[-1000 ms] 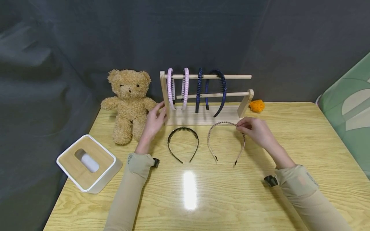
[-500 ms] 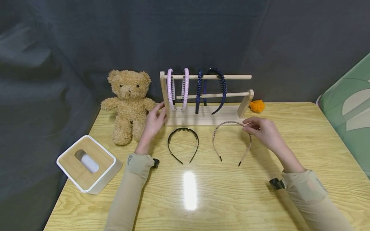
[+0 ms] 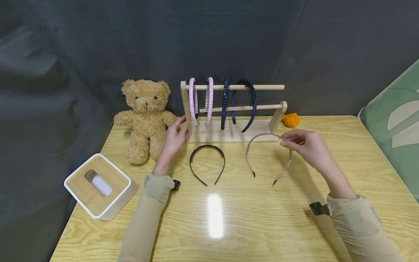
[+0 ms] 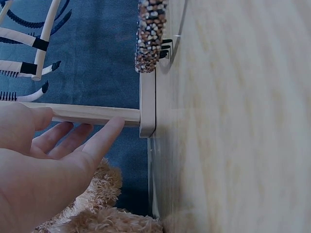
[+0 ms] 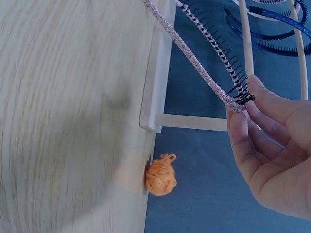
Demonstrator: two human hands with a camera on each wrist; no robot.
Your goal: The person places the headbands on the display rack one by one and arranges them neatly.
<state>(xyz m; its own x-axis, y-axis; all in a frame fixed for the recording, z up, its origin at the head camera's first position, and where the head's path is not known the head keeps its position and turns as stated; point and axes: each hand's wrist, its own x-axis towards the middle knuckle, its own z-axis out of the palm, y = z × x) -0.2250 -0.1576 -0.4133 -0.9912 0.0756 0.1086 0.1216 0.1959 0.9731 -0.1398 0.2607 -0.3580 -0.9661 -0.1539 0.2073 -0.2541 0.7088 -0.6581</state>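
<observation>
In the head view my right hand [image 3: 309, 147] pinches a thin pinkish headband [image 3: 265, 134] at the right of its arch, its two ends pointing toward me. Thin comb teeth show on its inner side in the right wrist view, where thumb and fingertips meet on the headband [image 5: 187, 51]. My left hand [image 3: 175, 138] rests against the left upright of the wooden rack [image 3: 209, 137]. In the left wrist view its fingers lie along the upright [image 4: 97, 114], the thumb on the front. A dark toothed headband [image 3: 207, 146] lies on the table between the hands.
Pink headbands [image 3: 210, 98] and dark blue headbands [image 3: 225, 102] hang on the rack's upper rod [image 3: 270, 87]. A teddy bear [image 3: 147, 116] sits left of it. A white box [image 3: 122, 196] with a wooden lid stands front left. An orange yarn ball [image 3: 291, 120] lies right of the rack.
My right hand has moved right and up with the pinkish headband, which has risen from the table. A blue headband on the rack has swung slightly. My left hand has stayed in place.
</observation>
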